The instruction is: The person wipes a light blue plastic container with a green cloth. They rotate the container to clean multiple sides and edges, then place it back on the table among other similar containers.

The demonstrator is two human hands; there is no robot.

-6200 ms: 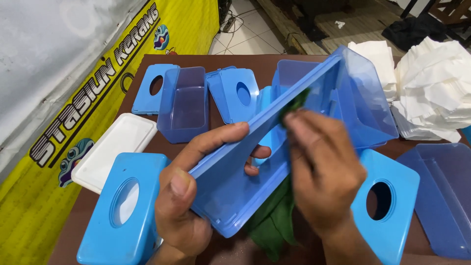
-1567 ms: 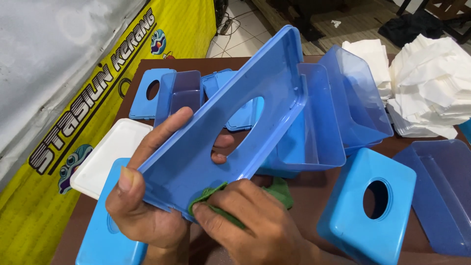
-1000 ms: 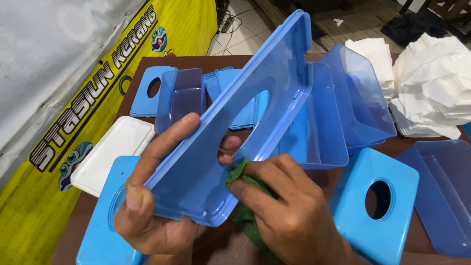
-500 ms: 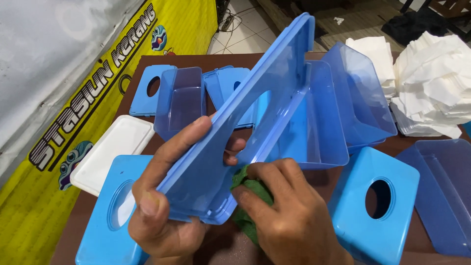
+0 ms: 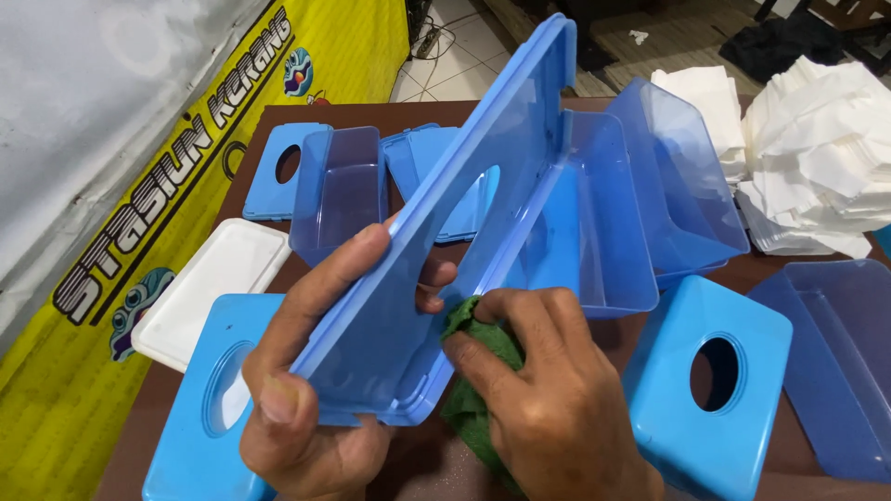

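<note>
My left hand (image 5: 311, 390) grips a blue plastic lid (image 5: 436, 223) with an oval hole, holding it on edge and tilted up over the brown table (image 5: 436, 464). My right hand (image 5: 548, 399) presses a green cloth (image 5: 483, 366) against the lid's lower inner edge. The thumb of the left hand lies across the lid's outer face; its fingers show through the hole.
Several blue lids (image 5: 710, 385) and translucent blue boxes (image 5: 339, 190) lie around the table. A white lid (image 5: 209, 288) sits at the left. Stacks of white tissue (image 5: 817, 139) are at the right rear. A yellow banner (image 5: 148, 232) hangs along the left edge.
The lid was turned from flatter, face-up, to nearly on edge. My right hand and the cloth moved from under the lid's lower edge to its right inner rim.
</note>
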